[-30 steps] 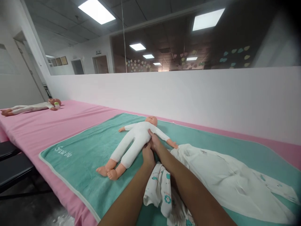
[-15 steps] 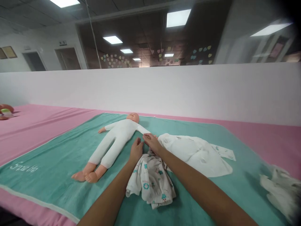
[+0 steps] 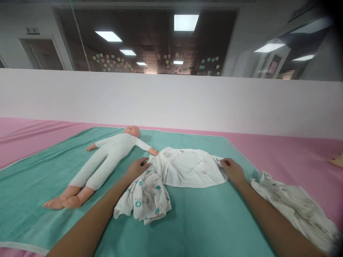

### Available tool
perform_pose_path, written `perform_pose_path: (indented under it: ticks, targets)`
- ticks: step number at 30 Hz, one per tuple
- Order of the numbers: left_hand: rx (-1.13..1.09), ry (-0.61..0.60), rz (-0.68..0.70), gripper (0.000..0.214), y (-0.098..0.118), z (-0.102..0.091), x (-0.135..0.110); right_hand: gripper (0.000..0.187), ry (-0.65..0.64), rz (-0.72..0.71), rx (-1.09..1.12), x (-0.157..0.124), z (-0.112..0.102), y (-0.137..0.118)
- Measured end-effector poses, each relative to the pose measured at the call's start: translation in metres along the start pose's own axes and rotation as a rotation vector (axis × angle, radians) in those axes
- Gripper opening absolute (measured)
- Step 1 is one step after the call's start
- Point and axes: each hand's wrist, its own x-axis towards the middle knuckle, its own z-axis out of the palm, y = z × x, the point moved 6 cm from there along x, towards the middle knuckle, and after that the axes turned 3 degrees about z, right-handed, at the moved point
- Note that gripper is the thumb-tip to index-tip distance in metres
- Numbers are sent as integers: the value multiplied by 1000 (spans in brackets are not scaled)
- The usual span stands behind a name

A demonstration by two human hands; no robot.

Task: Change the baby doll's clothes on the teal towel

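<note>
A white baby shirt (image 3: pixel 187 169) lies spread on the green towel, inner side and neck label showing. My left hand (image 3: pixel 138 168) is closed on its left edge, close to the doll's hand. At the opposite end, my right hand (image 3: pixel 233 171) pinches the shirt's printed sleeve between thumb and fingers. Bunched just below my left hand are printed baby pants (image 3: pixel 147 200) with a gathered cuff. To the left, a baby doll (image 3: pixel 112 151) in a white bodysuit lies on its back, head away from me, feet toward me.
The green towel (image 3: pixel 203 228) covers a pink surface (image 3: pixel 292 153). A crumpled pale cloth (image 3: pixel 292 203) lies at the right, beside my right forearm. A white low wall (image 3: pixel 171 103) runs along the back, with glass above it. Part of a skin-coloured object (image 3: pixel 336 159) shows at the right edge.
My right hand has moved away from my left, over to the shirt's right sleeve. My left hand has reached the shirt's left edge. The view has turned to the right.
</note>
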Motion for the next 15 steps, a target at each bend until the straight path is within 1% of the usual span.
perform_pose_path:
  ticks: [2, 4, 6, 8, 10, 12, 14, 15]
  targets:
    - [29, -3, -2, 31, 2, 0, 0, 34, -29, 0, -78, 5, 5, 0]
    - [63, -31, 24, 25, 6, 1, 0, 35, -60, -42, -116, 3, 14, -7]
    - [100, -62, 56, 28, 8, 3, 0, 32, -69, -81, -118, 0, 22, -14]
    - [136, -70, 64, 30, 9, 2, 0, 29, -81, -71, -68, -1, 26, -15]
    - [143, -53, 66, 27, 12, 1, -2, 26, -117, -17, 41, 0, 27, -12]
    - [94, -36, 80, 25, 21, 1, -7, 23, -148, 39, 209, -3, 24, -13]
    - [-42, -45, 121, 25, 35, 5, -13, 23, -140, 55, 403, -11, 20, -24]
    - [-142, -69, 150, 26, 43, 9, -17, 23, -137, 34, 496, -19, 18, -34]
